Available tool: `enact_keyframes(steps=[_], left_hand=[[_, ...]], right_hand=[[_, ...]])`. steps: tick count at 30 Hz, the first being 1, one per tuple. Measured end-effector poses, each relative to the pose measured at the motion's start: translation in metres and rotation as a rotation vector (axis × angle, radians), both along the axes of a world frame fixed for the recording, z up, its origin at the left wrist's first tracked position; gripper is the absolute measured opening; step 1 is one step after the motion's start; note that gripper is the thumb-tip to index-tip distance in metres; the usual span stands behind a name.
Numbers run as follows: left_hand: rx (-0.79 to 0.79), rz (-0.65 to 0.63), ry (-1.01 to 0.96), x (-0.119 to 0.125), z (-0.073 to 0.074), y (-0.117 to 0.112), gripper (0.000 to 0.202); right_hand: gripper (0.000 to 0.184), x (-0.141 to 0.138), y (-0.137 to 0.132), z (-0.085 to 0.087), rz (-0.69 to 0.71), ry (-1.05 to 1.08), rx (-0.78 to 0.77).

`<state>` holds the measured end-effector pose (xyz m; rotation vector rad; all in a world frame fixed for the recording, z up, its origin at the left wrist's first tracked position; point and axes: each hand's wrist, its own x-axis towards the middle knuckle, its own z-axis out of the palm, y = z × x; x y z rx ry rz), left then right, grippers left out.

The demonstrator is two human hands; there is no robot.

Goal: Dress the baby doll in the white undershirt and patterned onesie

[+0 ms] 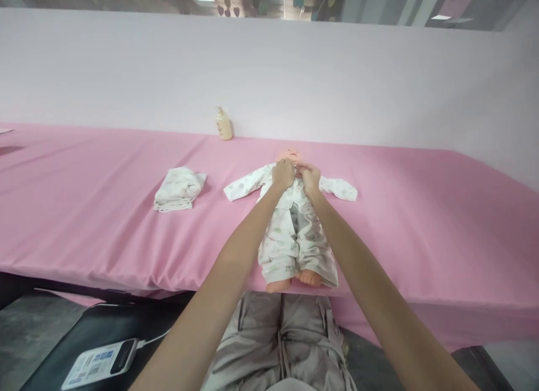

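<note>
A baby doll (288, 154) lies on its back on a pink-covered table, feet towards me. It wears a white printed romper (280, 239), with the sleeves spread out to both sides. The front of the romper gapes around the crotch, where grey shows. At the neckline, my left hand (284, 173) is closed with its fingertips pressed on the collar cloth. Right beside it, my right hand (310, 176) pinches the other side of the collar. The fingers partly hide the collar and the doll's chin. Both bare feet stick out of the leg ends.
Folded white printed cloth (180, 189) lies left of the doll. A pump bottle (224, 124) stands against the wall behind. The pink sheet (400, 228) hangs over the table's front edge. Below left, a white device (101, 364) with a cable rests on a black surface.
</note>
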<state>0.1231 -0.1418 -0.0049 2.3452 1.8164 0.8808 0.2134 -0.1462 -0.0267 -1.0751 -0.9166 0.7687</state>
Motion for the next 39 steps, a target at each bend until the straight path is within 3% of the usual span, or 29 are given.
enact_keyframes(steps=[5, 9, 12, 17, 26, 32, 39], left_hand=[[-0.005, -0.107, -0.22, -0.006, -0.001, -0.014, 0.031], [-0.002, -0.136, -0.404, -0.017, -0.007, -0.029, 0.031], [0.076, -0.167, -0.366, -0.022, -0.012, -0.035, 0.022], [0.141, -0.133, -0.295, -0.021, -0.016, -0.035, 0.015], [0.138, -0.106, -0.269, -0.021, -0.016, -0.037, 0.015], [0.167, -0.214, -0.259, -0.023, -0.017, -0.037, 0.019], [0.159, -0.304, -0.386, -0.029, -0.017, -0.038, 0.018]], right_hand=[[0.019, 0.003, -0.027, -0.009, 0.041, -0.158, 0.116], [0.023, -0.004, -0.048, -0.013, -0.148, -0.393, 0.166], [0.019, -0.008, -0.053, -0.012, -0.261, -0.496, 0.168], [0.013, -0.007, -0.049, -0.01, -0.223, -0.692, 0.169], [0.008, -0.007, -0.048, -0.012, -0.214, -0.667, 0.205], [0.006, -0.01, -0.051, -0.012, -0.302, -0.629, 0.169], [0.015, -0.009, -0.06, -0.01, -0.139, -0.751, 0.243]])
